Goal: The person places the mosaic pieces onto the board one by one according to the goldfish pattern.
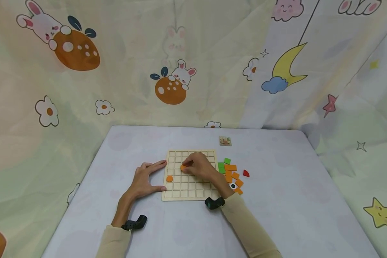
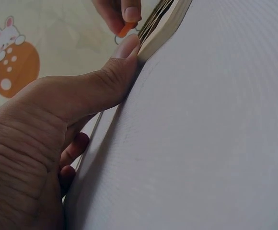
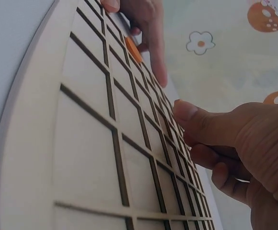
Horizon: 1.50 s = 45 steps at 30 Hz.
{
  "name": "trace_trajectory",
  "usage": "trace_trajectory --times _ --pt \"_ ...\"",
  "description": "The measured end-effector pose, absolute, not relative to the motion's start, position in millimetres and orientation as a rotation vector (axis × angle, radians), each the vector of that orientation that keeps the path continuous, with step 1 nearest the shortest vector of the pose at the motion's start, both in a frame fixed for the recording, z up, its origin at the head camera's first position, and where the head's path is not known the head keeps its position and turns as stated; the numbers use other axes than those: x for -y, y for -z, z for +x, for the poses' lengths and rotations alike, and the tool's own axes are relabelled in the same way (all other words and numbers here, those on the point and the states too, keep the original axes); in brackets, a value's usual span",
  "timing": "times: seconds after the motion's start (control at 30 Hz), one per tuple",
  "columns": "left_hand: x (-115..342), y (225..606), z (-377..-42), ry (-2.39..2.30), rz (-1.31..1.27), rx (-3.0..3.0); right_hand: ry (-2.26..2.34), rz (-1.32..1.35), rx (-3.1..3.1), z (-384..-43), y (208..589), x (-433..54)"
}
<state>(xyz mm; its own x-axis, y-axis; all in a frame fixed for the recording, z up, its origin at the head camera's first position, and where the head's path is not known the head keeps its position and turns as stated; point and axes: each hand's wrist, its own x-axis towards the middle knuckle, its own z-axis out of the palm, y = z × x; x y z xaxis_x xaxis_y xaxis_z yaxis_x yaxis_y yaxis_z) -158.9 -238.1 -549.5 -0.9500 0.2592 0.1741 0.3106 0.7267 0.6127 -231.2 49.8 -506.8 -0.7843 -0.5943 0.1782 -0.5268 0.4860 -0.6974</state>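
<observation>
A light wooden grid board (image 1: 188,195) lies on the white table. My right hand (image 1: 200,166) is over its upper middle, pinching an orange piece (image 1: 182,167) between thumb and fingers; the left wrist view shows the edge of this orange piece (image 2: 126,29). At the board's left side, my left hand (image 1: 142,181) has thumb and fingers spread apart, their tips touching the edge. One orange disc (image 1: 169,178) sits in a cell near that side; the right wrist view catches this disc (image 3: 133,49) beyond the grid bars.
Right of the board is a loose group of green squares (image 1: 221,167), several orange pieces (image 1: 230,167) and a black-and-white eye disc (image 1: 233,186), partly behind my right wrist. A red quarter-round piece (image 1: 246,173) lies farther right. Behind the board is a small patterned card (image 1: 225,141).
</observation>
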Motion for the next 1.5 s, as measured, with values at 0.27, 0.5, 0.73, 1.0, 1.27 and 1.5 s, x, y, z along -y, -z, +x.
trace_trajectory --times 0.27,0.5,0.73,1.0,1.27,1.5 --pt "239 550 -157 1.012 -0.474 2.844 1.189 -0.976 -2.613 -233 504 -39" --pt "239 549 -156 1.015 -0.477 2.841 1.195 -0.999 -2.59 -236 508 -27" --pt "239 549 -155 1.022 -0.488 2.831 1.192 -1.024 -2.57 -239 511 -13" --pt "238 549 -155 1.012 -0.496 2.824 1.186 -0.997 -2.578 -239 516 -6" --pt "237 548 -155 0.998 -0.493 2.826 1.191 -0.979 -2.615 -235 514 -3" --pt "237 549 -157 0.98 -0.495 2.828 1.23 -0.961 -2.618 -240 513 0"
